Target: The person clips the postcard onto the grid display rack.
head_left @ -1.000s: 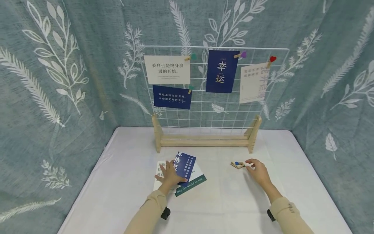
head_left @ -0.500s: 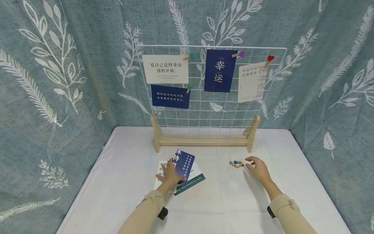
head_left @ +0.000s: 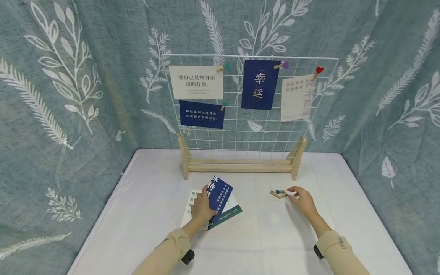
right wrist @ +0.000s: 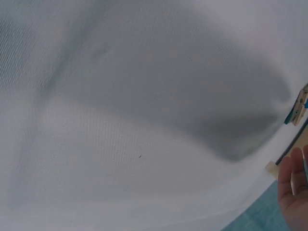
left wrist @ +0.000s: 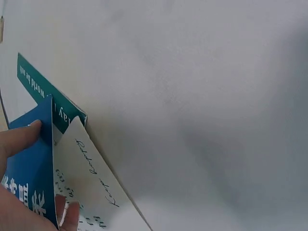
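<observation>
My left hand [head_left: 202,207] grips a dark blue postcard [head_left: 220,196] with white characters. In the left wrist view the thumb lies across the blue face and fingertips show past the card's edge. Beneath it lie a white card with dark writing [left wrist: 91,178] and a white card with a green band [head_left: 228,215]. My right hand [head_left: 304,204] hovers beside a small cluster of wooden clothespins [head_left: 277,193], one with a blue top. Its fingers are loosely bent, and in the right wrist view a clothespin [right wrist: 298,111] sits apart from them.
A white wire grid rack [head_left: 240,139] on a wooden stand [head_left: 240,168] rises at the table's back. Clipped to it are a white card [head_left: 196,91], two blue cards and a cream card [head_left: 295,99]. A leaf-patterned curtain [head_left: 103,126] surrounds the white table [head_left: 261,236].
My left hand's spread fingers have closed round the blue postcard, and the card has turned slightly clockwise. The right hand has barely moved beside the clothespins.
</observation>
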Motion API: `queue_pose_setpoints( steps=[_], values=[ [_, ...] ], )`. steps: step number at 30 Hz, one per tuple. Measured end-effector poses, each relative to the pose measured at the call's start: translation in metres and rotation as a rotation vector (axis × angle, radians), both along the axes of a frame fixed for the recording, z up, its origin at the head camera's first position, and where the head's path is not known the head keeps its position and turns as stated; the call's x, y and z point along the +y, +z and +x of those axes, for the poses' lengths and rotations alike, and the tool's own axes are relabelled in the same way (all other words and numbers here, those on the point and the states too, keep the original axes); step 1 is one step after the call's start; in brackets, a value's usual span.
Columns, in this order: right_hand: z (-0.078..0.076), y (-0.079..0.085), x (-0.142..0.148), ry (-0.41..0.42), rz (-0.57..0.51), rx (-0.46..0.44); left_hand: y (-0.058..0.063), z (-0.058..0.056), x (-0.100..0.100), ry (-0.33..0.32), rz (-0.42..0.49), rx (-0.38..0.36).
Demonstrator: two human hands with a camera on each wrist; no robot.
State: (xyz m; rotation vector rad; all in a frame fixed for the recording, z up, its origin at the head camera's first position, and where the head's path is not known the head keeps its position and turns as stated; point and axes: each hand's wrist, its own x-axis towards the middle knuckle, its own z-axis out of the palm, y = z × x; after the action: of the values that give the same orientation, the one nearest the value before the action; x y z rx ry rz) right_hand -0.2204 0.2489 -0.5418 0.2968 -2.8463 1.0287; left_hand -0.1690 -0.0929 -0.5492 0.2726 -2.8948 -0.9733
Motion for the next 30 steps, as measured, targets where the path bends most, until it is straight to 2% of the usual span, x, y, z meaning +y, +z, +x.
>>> queue_pose_setpoints(
  steps=[3, 11, 17, 22, 30],
  values=[
    [0.0, 0.0, 0.0, 0.006, -0.001, -0.007, 0.004, 0.001, 0.001, -0.022, -0.012, -0.001],
    [0.001, -0.002, 0.003, 0.005, 0.009, -0.023, 0.014, 0.007, -0.007, -0.126, 0.078, 0.002],
    [0.0, -0.007, 0.003, -0.001, 0.005, -0.036, 0.021, 0.014, -0.013, -0.171, 0.101, 0.017],
    [-0.001, -0.008, 0.003, -0.012, -0.001, -0.023, 0.022, 0.014, -0.015, -0.174, 0.122, 0.002],
    [-0.004, -0.01, -0.002, -0.039, -0.048, -0.066, 0.018, 0.012, -0.014, -0.159, 0.184, -0.016]
  ],
)
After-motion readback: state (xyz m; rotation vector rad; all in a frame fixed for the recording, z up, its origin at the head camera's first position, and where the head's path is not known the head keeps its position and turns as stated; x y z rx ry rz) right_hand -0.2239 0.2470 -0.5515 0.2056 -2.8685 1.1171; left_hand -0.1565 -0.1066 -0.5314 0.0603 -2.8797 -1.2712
